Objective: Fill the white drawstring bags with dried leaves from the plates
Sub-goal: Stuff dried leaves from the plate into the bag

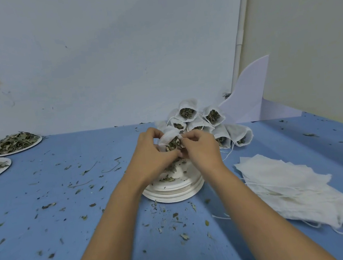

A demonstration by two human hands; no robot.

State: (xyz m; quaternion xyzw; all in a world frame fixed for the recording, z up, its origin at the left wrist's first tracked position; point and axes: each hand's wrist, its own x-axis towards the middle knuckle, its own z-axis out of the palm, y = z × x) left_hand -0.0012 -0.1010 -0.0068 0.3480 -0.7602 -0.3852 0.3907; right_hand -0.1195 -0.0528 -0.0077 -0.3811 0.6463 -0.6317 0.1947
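My left grip (154, 153) is curled round the white bag (168, 136), its mouth held open over the plate (173, 190) to catch spills. My right grip (200, 148) pinches dried leaves (173, 145) into it.

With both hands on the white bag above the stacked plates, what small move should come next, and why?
Probably the right hand tucks the protruding dried green leaves deeper into the white fabric drawstring bag that the left hand holds: leaves crowd its open mouth.

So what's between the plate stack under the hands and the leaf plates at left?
Head view: just blue table strewn with leaf scraps and thin stems, nothing else.
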